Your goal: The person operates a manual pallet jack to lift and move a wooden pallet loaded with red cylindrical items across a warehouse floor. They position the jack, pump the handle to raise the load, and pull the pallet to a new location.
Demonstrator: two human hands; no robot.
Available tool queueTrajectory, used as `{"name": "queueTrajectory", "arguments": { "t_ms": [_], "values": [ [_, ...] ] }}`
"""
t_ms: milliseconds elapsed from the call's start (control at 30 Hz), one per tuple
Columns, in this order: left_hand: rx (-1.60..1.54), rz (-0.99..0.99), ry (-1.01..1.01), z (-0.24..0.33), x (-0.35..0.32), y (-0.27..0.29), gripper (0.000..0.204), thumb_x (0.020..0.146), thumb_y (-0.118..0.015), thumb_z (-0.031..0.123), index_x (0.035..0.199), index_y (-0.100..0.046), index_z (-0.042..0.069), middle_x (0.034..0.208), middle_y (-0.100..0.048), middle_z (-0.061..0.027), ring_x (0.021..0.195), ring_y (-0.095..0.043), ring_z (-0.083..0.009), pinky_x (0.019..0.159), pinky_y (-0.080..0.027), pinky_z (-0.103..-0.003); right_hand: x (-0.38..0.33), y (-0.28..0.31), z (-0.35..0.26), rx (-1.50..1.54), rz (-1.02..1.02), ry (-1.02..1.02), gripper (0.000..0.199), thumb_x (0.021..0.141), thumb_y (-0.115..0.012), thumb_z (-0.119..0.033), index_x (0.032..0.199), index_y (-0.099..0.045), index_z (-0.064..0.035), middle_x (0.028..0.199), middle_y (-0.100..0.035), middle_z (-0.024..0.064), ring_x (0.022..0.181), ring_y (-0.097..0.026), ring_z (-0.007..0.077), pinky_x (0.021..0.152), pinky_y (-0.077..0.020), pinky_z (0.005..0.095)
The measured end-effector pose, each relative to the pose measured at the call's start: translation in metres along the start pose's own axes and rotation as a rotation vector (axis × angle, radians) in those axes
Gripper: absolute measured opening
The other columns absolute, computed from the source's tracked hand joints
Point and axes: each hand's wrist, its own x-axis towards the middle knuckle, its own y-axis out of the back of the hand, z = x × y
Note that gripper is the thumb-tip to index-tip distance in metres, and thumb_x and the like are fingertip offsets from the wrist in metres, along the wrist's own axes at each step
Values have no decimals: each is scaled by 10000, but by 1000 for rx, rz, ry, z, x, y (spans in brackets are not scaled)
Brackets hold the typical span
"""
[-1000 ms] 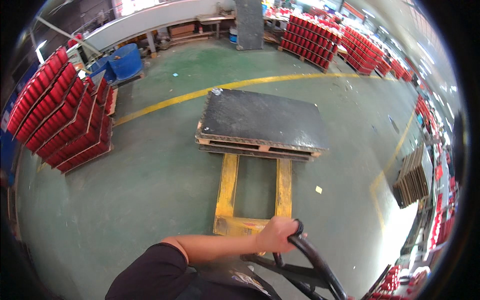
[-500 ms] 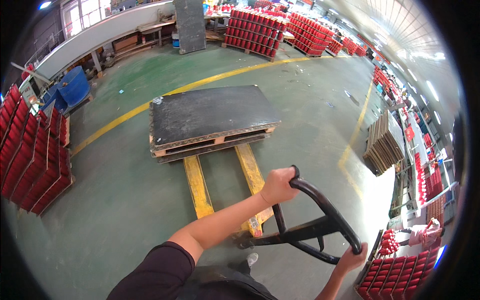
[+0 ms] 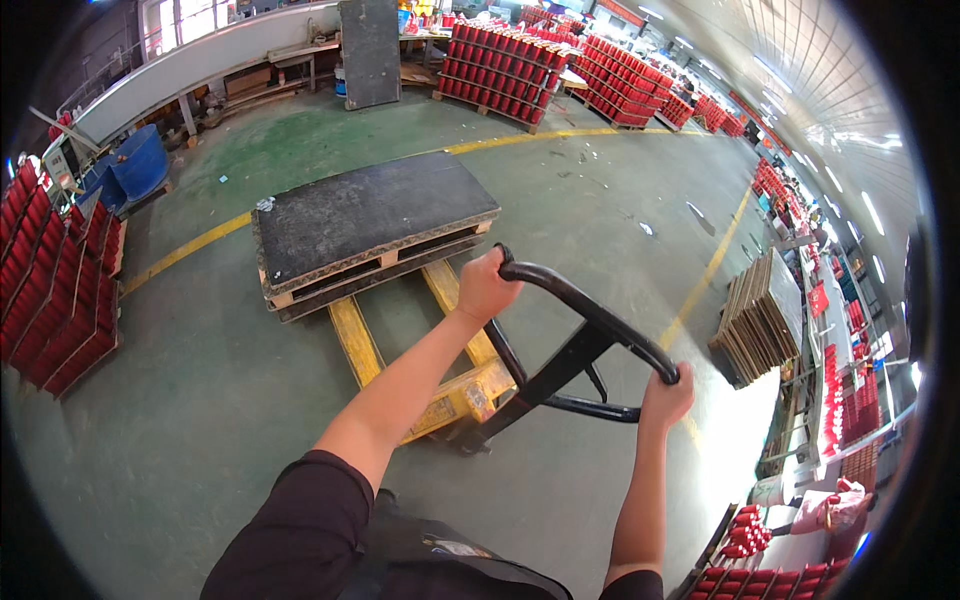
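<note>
With both arms stretched forward I grip the black loop handle (image 3: 592,312) of a yellow pallet jack. My left hand (image 3: 487,285) is wrapped round the handle's far left corner, and my right hand (image 3: 668,397) is closed on its near right corner. The handle leans over toward the right. Two scuffed yellow forks (image 3: 357,338) run away from me, their far ends hidden beneath a wooden pallet (image 3: 390,258). A worn black board (image 3: 375,213) covers the pallet's top, with a whitish scrap at its left corner.
Stacked red cylinders (image 3: 60,285) stand left, near blue tubs (image 3: 140,163). More red stacks (image 3: 500,72) line the back beside an upright grey panel (image 3: 370,55). At right are leaning boards (image 3: 758,315) and a person in pink (image 3: 830,510). A yellow line (image 3: 705,270) marks the floor.
Both hands and the handle have moved up and to the left in view, the right hand rising most. The pallet and forks now appear farther left and turned, and more of the jack's yellow body shows.
</note>
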Motion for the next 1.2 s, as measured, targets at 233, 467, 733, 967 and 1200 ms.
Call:
{"name": "queueTrajectory", "arguments": {
  "t_ms": [233,467,733,967,1200],
  "values": [
    [54,122,-19,-39,64,-92,255,712,-723,180,712,-493,69,617,-565,-162,639,-595,-401,539,-466,-458,101,-115,28,167,-9,40,140,752,-644,-93,743,-511,-50,672,-535,176,639,-533,397,590,-440,423],
    [151,160,-12,-85,121,-182,221,723,-702,178,706,-507,76,631,-578,-162,635,-596,-405,543,-471,-466,205,-234,62,200,-120,113,147,753,-657,-122,764,-529,-52,713,-552,195,719,-554,427,626,-453,440],
    [244,132,80,-137,199,-241,218,701,-704,175,762,-521,73,692,-608,-153,691,-612,-404,590,-482,-495,335,-401,60,236,-264,245,246,757,-697,-137,935,-616,14,844,-641,228,848,-641,399,740,-500,412],
    [333,235,105,-186,266,-283,273,686,-726,178,768,-496,57,700,-593,-180,727,-599,-427,608,-479,-516,427,-543,14,405,-380,337,147,791,-655,-133,826,-560,-27,764,-580,223,740,-556,443,648,-457,431],
    [431,372,156,-233,334,-298,255,682,-721,149,768,-496,65,692,-595,-158,688,-600,-405,591,-476,-494,490,-687,-66,552,-481,439,146,772,-666,-102,888,-606,-36,803,-614,210,800,-607,414,704,-489,421]
  ]
}}
